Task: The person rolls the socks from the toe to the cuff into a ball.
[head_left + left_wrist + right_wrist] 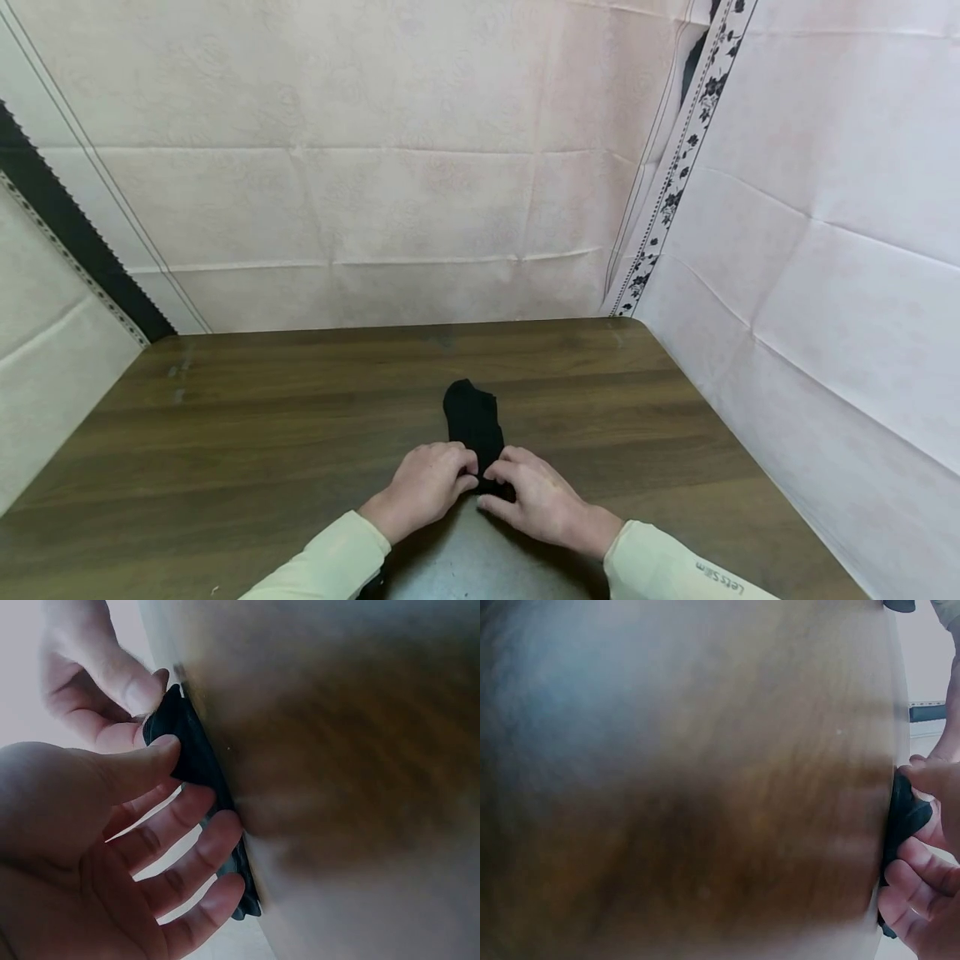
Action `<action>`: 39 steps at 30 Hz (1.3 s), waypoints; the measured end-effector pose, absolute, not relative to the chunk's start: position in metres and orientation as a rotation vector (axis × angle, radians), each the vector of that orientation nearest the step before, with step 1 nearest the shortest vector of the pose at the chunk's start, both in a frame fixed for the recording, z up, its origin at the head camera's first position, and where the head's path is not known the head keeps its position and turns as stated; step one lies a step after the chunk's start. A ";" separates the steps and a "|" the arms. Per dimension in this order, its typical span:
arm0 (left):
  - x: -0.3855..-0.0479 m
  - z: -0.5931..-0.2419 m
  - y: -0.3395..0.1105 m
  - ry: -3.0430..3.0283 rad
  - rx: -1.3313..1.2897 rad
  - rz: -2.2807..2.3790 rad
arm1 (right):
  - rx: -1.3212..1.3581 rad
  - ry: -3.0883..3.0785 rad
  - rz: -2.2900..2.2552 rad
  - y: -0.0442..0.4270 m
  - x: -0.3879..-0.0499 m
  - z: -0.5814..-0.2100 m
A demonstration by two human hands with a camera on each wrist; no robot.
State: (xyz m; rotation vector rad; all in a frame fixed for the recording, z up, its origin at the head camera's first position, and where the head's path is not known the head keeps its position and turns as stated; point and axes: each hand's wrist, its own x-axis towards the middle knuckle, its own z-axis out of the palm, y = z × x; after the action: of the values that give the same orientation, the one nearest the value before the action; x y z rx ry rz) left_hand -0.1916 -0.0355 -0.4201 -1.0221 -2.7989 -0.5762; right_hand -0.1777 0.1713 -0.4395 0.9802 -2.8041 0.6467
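A black sock (474, 414) lies on the wooden table, its long part pointing away from me and its near end between my two hands. My left hand (427, 483) pinches the left side of that near end; in the left wrist view its thumb (163, 754) presses the dark cloth (196, 754) against the forefinger while the other fingers spread along the sock. From the other side my right hand (542, 498) pinches the near right corner, and the right wrist view has the sock (906, 814) between its thumb and fingers, partly covered by them.
The brown wooden table (300, 400) reaches back to a pale hanging cloth (420, 208). More pale cloth (825, 250) hangs along the right, with a floral border strip (678, 167); another panel (52, 375) stands at the left. Light-coloured sleeves (330, 558) cover both forearms.
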 end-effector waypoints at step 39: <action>-0.194 -0.422 -0.034 -2.983 -0.778 -0.877 | 0.991 -2.694 0.620 0.166 -0.186 -0.441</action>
State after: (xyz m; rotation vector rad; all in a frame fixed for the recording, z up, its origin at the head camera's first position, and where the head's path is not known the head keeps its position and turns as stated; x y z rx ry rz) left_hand -0.1943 -0.0342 -0.4222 -0.7776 -2.9829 -0.8767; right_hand -0.1856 0.1659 -0.4406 0.9910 -2.6942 0.6200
